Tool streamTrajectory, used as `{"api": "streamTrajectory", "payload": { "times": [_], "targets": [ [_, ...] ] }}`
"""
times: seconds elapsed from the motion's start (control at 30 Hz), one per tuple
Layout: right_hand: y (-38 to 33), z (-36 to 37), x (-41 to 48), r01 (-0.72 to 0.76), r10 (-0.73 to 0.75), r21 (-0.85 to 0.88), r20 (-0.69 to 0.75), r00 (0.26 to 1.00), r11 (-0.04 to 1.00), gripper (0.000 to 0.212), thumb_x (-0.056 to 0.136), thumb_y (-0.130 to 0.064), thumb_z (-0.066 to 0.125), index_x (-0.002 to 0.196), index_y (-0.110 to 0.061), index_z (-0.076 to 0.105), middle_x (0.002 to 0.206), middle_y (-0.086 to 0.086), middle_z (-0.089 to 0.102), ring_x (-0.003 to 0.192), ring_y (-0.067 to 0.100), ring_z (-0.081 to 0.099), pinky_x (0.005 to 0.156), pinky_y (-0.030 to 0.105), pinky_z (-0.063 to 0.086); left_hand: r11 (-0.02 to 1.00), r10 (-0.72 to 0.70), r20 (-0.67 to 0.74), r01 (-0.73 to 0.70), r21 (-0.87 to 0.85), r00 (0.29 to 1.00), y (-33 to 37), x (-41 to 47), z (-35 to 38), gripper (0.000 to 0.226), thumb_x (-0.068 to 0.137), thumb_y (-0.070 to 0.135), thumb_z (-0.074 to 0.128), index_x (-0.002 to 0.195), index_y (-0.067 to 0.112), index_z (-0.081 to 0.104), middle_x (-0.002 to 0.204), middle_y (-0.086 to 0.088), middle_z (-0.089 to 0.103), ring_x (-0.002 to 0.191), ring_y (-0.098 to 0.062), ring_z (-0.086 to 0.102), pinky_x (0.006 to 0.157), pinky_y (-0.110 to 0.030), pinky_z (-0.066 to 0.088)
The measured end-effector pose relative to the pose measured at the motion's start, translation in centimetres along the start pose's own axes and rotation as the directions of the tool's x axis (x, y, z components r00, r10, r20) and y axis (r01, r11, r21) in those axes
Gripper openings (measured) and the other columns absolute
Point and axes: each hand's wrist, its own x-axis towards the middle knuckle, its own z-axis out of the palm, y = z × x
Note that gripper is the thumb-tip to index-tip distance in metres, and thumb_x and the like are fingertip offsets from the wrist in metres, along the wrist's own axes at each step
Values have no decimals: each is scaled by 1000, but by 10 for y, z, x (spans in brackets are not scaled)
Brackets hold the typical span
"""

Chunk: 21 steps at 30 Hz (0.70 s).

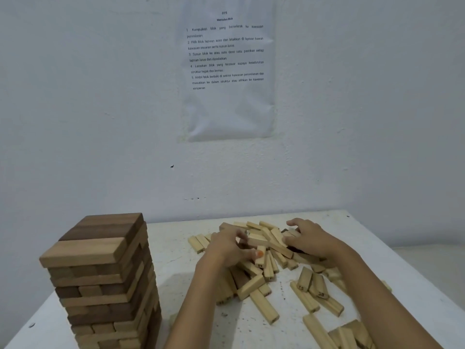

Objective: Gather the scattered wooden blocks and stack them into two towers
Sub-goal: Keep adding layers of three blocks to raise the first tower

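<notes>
A tall tower of mixed dark and light wooden blocks (105,280) stands at the left of the white table (176,248). A loose pile of pale wooden blocks (264,285) is scattered over the middle and right of the table. My left hand (226,245) rests on the left side of the pile, fingers curled around pale blocks, the thumb on an upright one. My right hand (307,238) lies on the right side of the pile, fingers bent over several blocks. The blocks under both palms are hidden.
A printed instruction sheet (226,71) hangs on the white wall behind the table. More pale blocks (347,333) lie near the front right edge. The table's right edge runs diagonally past my right forearm.
</notes>
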Motion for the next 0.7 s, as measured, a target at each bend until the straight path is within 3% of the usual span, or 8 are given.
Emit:
{"api": "streamTrajectory", "payload": {
  "times": [0.13, 0.3, 0.4, 0.47, 0.57, 0.63, 0.7],
  "targets": [
    [-2, -6, -7, -48, 45, 109, 34, 998, 993, 63, 90, -29, 65, 144, -19, 36, 135, 8, 46, 125, 22, 44, 102, 34, 39, 1000, -21, -7, 21, -9, 1000, 2, 0, 2, 59, 69, 25, 84, 120, 23, 53, 125, -6, 54, 118, -22, 50, 101, -34, 42],
    [-6, -8, -14, -92, 80, 181, 72, 994, 979, 58, 83, -21, 70, 135, -12, 47, 91, -2, 53, 91, 14, 51, 68, 21, 42, 997, -34, 31, 36, -71, 999, 2, -1, 0, 63, 66, 17, 86, 120, 20, 54, 116, -1, 52, 115, -22, 52, 94, -30, 44],
    [-4, -9, -14, -104, 83, 196, 109, 991, 975, 50, 77, -20, 75, 119, 2, 60, 82, 4, 61, 76, 16, 55, 68, 25, 44, 988, -16, 50, 24, -149, 999, 5, -2, -1, 60, 67, 9, 85, 119, 15, 56, 108, -1, 50, 99, -16, 52, 84, -24, 44],
    [-2, -11, -13, -112, 87, 210, 125, 988, 971, 45, 74, -21, 77, 113, -5, 62, 81, 5, 63, 73, 17, 56, 70, 28, 46, 984, -9, 68, 21, -176, 998, 6, -2, -2, 51, 68, 5, 83, 112, 12, 58, 99, 1, 51, 88, -12, 52, 75, -20, 45],
    [1, -14, -13, -119, 82, 261, 149, 985, 958, 47, 75, -20, 79, 114, -21, 54, 80, 4, 62, 65, 13, 55, 58, 24, 46, 981, -7, 62, 19, -193, 998, 7, -2, -2, 44, 69, 2, 82, 105, 11, 58, 84, 2, 54, 76, -9, 52, 67, -19, 45],
    [1, -15, -12, -112, 61, 343, 156, 986, 932, 45, 75, -17, 81, 113, -20, 58, 85, 5, 67, 66, 13, 62, 59, 23, 47, 980, -3, 4, 4, -201, 1000, 7, 0, -2, 48, 69, 4, 83, 110, 9, 59, 90, -2, 60, 83, -13, 54, 68, -21, 47],
    [-1, -15, -10, -81, 33, 381, 132, 991, 921, 36, 78, -19, 80, 110, -16, 64, 90, 7, 70, 72, 13, 67, 62, 21, 47, 960, -8, -90, -17, -279, 996, 6, 1, -2, 45, 71, 4, 81, 109, 8, 59, 90, -5, 62, 79, -14, 57, 56, -17, 48]
  ]
}}
